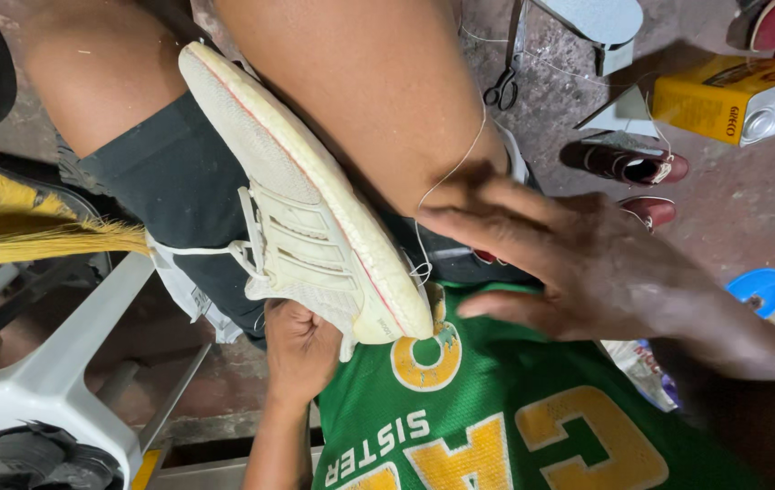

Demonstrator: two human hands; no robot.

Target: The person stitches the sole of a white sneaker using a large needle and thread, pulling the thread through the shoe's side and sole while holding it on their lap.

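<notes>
A worn white sneaker (pixel 306 209) lies sole-up, wedged between my bare knees above my green and yellow jersey (pixel 496 417). My left hand (pixel 301 349) reaches up from below and grips the shoe's upper near its lace straps. My right hand (pixel 587 263) hovers to the right of the shoe's toe end with its fingers stretched out and apart. A thin white thread (pixel 451 168) runs from the sole edge up past the right fingertips and over my knee. Whether a needle is there, I cannot tell.
On the concrete floor beyond my knee are scissors (pixel 505 86), a pair of maroon shoes (pixel 628 163), a yellow carton (pixel 736 100) and a grey insole (pixel 600 18). A blue lid (pixel 759 290) is at the right. A white plastic chair (pixel 52 381) and yellow bristles (pixel 34 236) stand left.
</notes>
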